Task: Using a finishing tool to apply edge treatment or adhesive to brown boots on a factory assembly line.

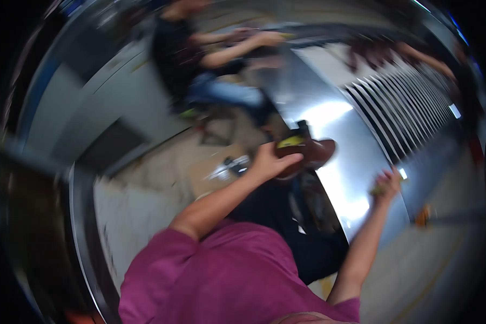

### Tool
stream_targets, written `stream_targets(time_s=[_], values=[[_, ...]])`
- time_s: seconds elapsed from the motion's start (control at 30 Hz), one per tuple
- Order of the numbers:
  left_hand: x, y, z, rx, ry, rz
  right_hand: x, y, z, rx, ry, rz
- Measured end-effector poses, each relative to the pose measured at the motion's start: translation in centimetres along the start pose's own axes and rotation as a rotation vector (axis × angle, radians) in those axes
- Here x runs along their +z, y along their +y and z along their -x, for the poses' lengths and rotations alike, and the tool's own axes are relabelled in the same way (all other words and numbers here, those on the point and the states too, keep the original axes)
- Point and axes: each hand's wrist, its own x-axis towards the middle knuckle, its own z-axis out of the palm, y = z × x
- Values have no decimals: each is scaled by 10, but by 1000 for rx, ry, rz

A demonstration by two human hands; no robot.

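A brown shoe-like piece [323, 153], with a yellow-green patch and a black upright part on top, is held up in front of the person, over the near edge of a shiny steel worktop [340, 189]. The left hand [272, 163] grips its left end, the thumb lying along the near side; the other fingers are mostly hidden. The right hand [389, 184], well apart from the piece and above the worktop's right part, is curled around a small yellowish object [379, 190], too blurred to identify.

Beyond the worktop's middle runs a row of pale slats [399, 116] with dark gaps, and past them lie several dark brown pieces [370, 51], near another person's arm [429, 63]. At upper left a seated co-worker [175, 56] in a dark top and blue jeans reaches toward the worktop. Cardboard [200, 175] lies on the floor, and pale cabinets [110, 94] stand behind the co-worker.
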Motion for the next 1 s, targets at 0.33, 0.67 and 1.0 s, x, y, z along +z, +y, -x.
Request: stream_targets(time_s=[0.33, 0.67, 1.0], values=[[-198, 200, 131, 158, 1097, -527, -20, -3, -3, -42, -93, 210], [-327, 272, 266, 247, 2282, -1134, -3, -3, 5, 6, -96, 202], [-460, 251, 261, -552, 2244, -1079, -14, -9, -1, -9, -61, 298]])
